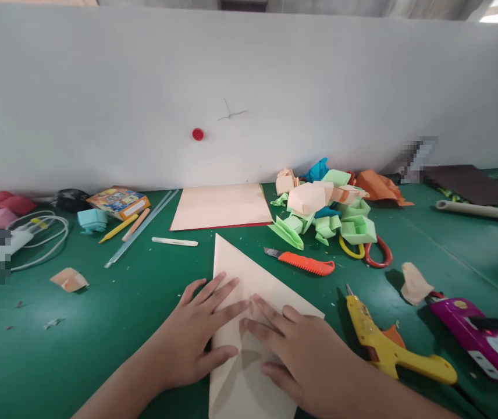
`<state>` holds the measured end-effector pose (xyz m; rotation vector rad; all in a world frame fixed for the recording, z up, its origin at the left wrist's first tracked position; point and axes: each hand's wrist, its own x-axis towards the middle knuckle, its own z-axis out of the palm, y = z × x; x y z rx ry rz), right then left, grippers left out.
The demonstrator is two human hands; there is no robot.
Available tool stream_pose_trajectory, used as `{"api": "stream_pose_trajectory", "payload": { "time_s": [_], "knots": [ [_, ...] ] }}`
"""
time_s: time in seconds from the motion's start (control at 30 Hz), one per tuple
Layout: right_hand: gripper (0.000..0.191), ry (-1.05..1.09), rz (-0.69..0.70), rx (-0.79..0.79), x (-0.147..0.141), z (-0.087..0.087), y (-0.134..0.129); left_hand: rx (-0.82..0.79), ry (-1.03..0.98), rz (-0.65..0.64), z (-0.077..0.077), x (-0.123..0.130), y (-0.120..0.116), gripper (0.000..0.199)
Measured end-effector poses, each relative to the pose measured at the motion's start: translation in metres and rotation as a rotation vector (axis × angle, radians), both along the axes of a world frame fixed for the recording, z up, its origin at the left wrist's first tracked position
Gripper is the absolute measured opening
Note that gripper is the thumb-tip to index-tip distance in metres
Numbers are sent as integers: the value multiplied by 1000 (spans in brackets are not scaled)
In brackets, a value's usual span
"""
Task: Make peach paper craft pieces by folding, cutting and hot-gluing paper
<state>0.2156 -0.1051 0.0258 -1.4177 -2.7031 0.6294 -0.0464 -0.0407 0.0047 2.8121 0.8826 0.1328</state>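
A cream sheet of paper (249, 267), folded to a point at its far end, lies on the green table in front of me. My left hand (207, 329) rests on its left side with the fingers spread. From the right, my right hand (288, 346) lies on the same paper, fingers stretched out and their tips close to those of the left hand. Just beyond the paper's right slanted edge is an orange utility knife (305, 263) with its blade out. A white pen-like stick (174, 241) lies past the left hand.
Behind the folded paper lies a stack of cream sheets (220, 206). Crumpled folded papers (336, 203) and scissors (379, 253) sit at back right. A yellow glue gun (388, 343) and purple power strip (476, 331) are near my right arm. Crayon box (120, 202) at left.
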Motion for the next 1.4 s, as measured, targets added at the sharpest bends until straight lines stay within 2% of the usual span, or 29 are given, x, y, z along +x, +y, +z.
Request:
{"api": "stream_pose_trajectory", "payload": {
  "time_s": [0.2,0.47,0.87,1.4],
  "knots": [
    [59,24,-15,-20,4,0,1,22,-19,13,0,4,-2,64],
    [60,21,-31,-26,7,-5,1,-30,50,23,1,4,-1,62],
    [59,-11,21,-11,8,-4,2,-44,34,14,1,2,-1,63],
    [61,-46,25,-23,5,1,0,-29,33,11,3,-2,-1,63]
  ]
}}
